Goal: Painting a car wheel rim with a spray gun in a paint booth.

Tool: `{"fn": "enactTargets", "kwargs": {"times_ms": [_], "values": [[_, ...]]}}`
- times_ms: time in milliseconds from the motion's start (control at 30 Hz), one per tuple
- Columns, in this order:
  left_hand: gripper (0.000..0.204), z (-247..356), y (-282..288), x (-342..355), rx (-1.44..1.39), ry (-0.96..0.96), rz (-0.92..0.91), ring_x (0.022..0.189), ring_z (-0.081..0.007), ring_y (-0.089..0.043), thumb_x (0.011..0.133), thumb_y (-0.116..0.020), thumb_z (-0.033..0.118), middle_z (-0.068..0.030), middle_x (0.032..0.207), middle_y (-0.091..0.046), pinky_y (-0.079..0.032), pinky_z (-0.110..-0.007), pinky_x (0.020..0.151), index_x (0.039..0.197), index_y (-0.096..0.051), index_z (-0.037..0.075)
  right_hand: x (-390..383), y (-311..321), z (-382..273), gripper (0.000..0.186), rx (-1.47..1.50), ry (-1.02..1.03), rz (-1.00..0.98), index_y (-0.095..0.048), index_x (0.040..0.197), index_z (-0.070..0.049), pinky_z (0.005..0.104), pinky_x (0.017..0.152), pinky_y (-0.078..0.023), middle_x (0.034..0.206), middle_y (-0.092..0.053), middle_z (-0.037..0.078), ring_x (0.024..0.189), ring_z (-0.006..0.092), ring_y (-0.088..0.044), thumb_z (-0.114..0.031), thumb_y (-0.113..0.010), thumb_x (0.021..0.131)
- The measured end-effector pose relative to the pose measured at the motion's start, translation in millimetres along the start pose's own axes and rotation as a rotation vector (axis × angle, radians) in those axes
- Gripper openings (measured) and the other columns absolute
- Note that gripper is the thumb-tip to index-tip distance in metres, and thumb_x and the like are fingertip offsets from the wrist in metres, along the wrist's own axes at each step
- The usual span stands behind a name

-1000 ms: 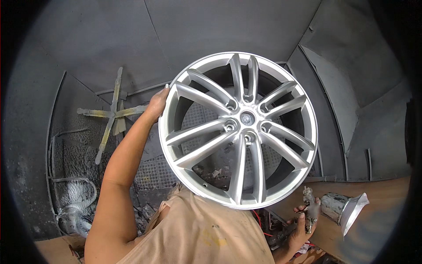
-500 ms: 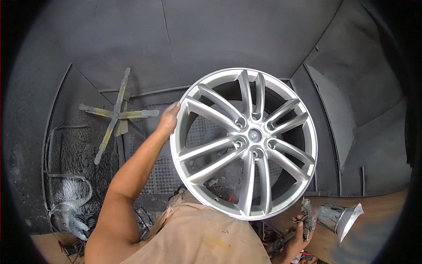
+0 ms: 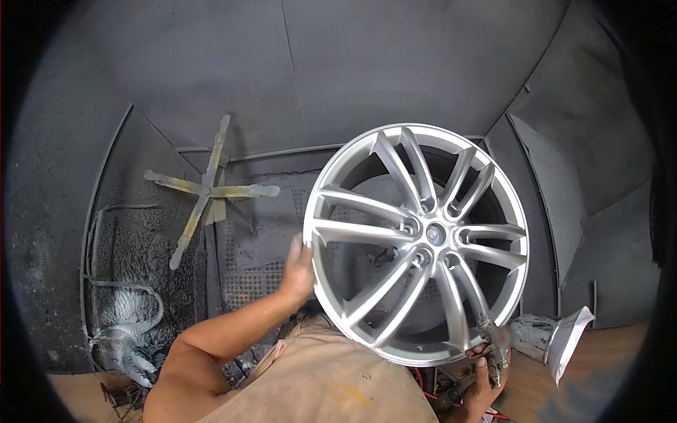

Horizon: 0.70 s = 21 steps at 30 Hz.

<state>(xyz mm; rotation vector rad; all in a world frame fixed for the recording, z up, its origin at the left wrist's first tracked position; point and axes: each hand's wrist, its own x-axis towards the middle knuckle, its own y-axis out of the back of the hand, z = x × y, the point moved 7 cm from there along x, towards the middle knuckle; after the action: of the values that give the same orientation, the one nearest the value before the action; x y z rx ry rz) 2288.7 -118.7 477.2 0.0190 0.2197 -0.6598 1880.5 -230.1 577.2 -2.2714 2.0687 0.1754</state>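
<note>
A silver alloy wheel (image 3: 398,238) with paired spokes stands tilted up in front of me. My left hand (image 3: 299,271) holds its left edge, fingers hooked around the lip and slightly blurred. Down at the lower right, my right hand (image 3: 485,377) is wrapped around a spray gun (image 3: 498,345), whose tip overlaps the wheel's lower right edge in this view. The gun's paint-smeared cup (image 3: 532,336) points right, with a white paper cone (image 3: 568,344) at its end. Whatever supports the wheel from behind is mostly hidden.
At left stands a cross-shaped stand (image 3: 206,190) with yellow and grey arms. A paint-crusted hose (image 3: 134,349) hangs below it. Grey panels (image 3: 395,63) enclose the back and sides. A perforated grate (image 3: 247,278) shows behind the wheel, and red cable (image 3: 421,381) lies low.
The wheel has turned counterclockwise, my left hand travelling down with its left edge. The spray gun now overlaps the wheel's lower right in view. The whole scene has shifted slightly right.
</note>
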Motion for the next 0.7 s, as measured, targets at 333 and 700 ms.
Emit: {"fn": "enactTargets", "kwargs": {"times_ms": [333,700], "values": [[0.046,64,32,8,0.246,-0.108,-0.228,0.123,-0.0207,-0.042,0.103,-0.044,0.029,-0.0146,0.129,-0.048,-0.033,-0.033,0.106,0.135,-0.039,-0.003,-30,-88,-75,0.084,0.033,-0.07,-0.311,-0.038,0.14,0.008,0.0224,0.05,-0.049,0.091,-0.064,0.012,0.076,0.0171,-0.063,-0.03,-0.078,0.077],[0.054,125,10,128,0.347,-0.058,-0.483,0.117,-0.0233,-0.054,0.095,-0.054,0.022,-0.018,0.128,-0.056,-0.041,-0.034,0.101,0.141,-0.042,-0.003,-55,-150,-133,0.079,0.007,-0.142,-0.387,-0.047,0.129,0.014,0.0252,0.047,-0.047,0.078,-0.064,0.016,0.067,0.0191,-0.063,-0.028,-0.082,0.073]]}}
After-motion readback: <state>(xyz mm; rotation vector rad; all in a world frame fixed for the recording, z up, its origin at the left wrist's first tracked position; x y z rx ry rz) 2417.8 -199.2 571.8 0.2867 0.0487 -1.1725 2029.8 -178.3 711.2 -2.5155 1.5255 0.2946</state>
